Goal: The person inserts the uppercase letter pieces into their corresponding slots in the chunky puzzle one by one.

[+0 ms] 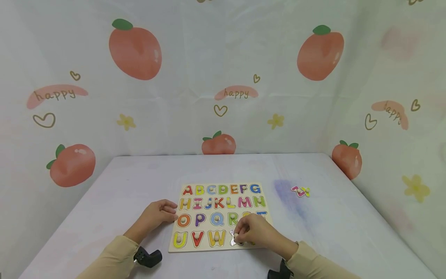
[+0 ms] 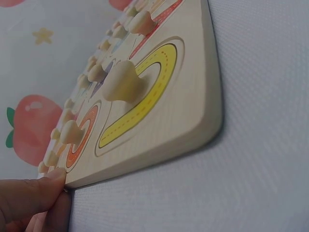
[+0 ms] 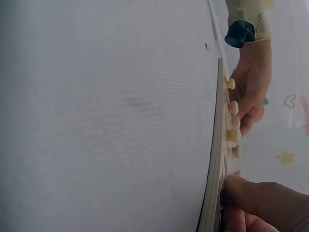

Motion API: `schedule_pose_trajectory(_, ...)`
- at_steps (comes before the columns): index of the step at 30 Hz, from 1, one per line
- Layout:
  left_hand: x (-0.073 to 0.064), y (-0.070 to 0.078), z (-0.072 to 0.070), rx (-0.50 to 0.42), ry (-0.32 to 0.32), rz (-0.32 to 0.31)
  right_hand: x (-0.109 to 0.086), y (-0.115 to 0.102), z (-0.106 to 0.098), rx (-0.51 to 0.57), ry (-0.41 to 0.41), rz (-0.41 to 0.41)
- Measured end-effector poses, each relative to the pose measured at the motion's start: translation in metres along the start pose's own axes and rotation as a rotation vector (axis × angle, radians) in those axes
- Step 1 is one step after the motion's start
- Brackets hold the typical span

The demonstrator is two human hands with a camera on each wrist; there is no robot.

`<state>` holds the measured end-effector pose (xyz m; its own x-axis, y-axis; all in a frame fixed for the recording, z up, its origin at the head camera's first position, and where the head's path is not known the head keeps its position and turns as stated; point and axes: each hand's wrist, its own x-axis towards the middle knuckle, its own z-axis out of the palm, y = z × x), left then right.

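Observation:
A wooden alphabet puzzle board (image 1: pixel 205 248) lies on the table, its letter pieces topped with round knobs. My left hand (image 1: pixel 158 213) rests at its left edge, beside the orange O piece (image 1: pixel 183 221), thumb tip on the rim in the left wrist view. Over the bottom row, my right hand (image 1: pixel 256 230) pinches a small knobbed letter piece between thumb and fingers. Most of that piece is hidden; a dark bit (image 3: pixel 223 198) shows at the fingertips in the right wrist view. A grey X-shaped recess (image 1: pixel 232 242) shows just left of those fingertips.
A pink Z piece (image 1: pixel 299 191) and a yellow X piece (image 1: pixel 306 192) lie together on the table, right of the board. Black wrist devices (image 1: pixel 148 257) sit at both wrists. A printed white cloth backdrop (image 1: pixel 184 116) stands behind and beside the table.

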<state>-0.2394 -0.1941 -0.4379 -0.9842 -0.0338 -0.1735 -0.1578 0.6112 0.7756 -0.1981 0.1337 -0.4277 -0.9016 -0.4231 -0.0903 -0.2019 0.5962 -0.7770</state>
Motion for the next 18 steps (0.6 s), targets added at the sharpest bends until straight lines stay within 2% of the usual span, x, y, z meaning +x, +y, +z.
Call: schedule_pose_trajectory(18,-0.0010,0.0007,-0.0002,-0.012,-0.001,0.003,0.0022,0.0011,-0.0001,-0.025,-0.017,0.011)
